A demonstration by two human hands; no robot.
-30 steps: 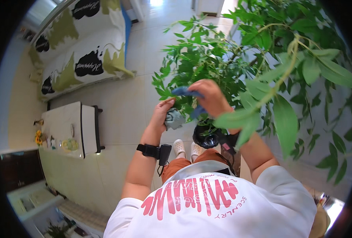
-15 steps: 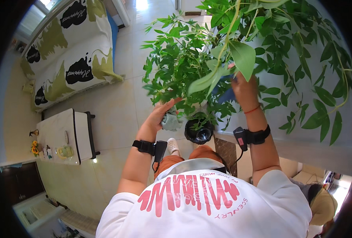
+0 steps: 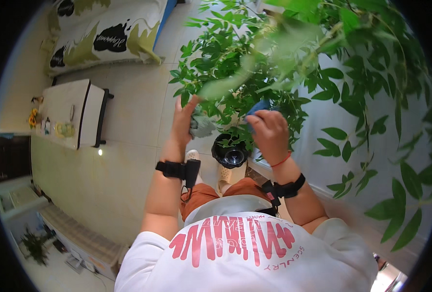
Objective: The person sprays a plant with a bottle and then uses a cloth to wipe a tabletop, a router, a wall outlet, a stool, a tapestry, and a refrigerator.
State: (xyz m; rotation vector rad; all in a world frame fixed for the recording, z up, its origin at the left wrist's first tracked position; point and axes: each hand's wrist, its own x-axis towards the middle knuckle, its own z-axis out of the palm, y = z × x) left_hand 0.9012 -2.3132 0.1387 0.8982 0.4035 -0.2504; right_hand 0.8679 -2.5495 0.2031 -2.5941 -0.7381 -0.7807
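Note:
Leafy green branches of a plant (image 3: 235,53) hang in front of me, several leaves close to the camera and blurred. My left hand (image 3: 179,124) is at the plant's lower left edge, closed around a crumpled grey-green cloth (image 3: 202,123); its fingertips are partly behind leaves. On the other side my right hand (image 3: 273,135) has its fingers bent round a blue cloth (image 3: 258,108), which pokes out past them among the foliage. Below and between the hands stands a black bin (image 3: 217,155) lined with a black bag, with a round clear object (image 3: 234,157) in its opening.
A pale surface (image 3: 318,151) runs along my right under trailing leaves. To the left is a white table (image 3: 70,114) with a bowl and small bottles. Farther off lies a sofa (image 3: 133,41) under a patterned cover. My feet are beside the bin.
My right hand has come down and left with the blue cloth, out from behind a large leaf. My left hand keeps the grey-green cloth. The view has shifted.

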